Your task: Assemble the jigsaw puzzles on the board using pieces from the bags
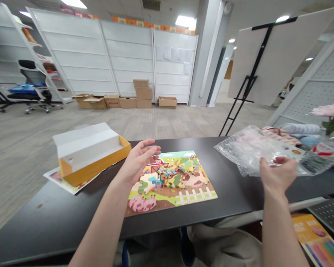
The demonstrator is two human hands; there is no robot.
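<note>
My left hand (pixel 140 160) hovers at the upper left of a farm-picture puzzle board (pixel 197 196), its fingers stretched out and holding nothing. Loose puzzle pieces (pixel 175 174) lie in a heap on the middle of the board, some overlapping. A cow, a pink pig and a white fence show in the printed picture. On the right, my right hand (pixel 278 173) is at the near edge of a clear plastic bag (pixel 245 152), thumb and fingers apart. Whether its fingertips touch the bag is hard to tell.
An open yellow box (pixel 96 167) with a white inside stands on a printed sheet (pixel 55 180) at the table's left. Folded cloths (pixel 303 129) and pink flowers (pixel 330 109) are at the right. A colourful package (pixel 317 237) lies lower right. Cardboard boxes (pixel 141 94) stand by the far wall.
</note>
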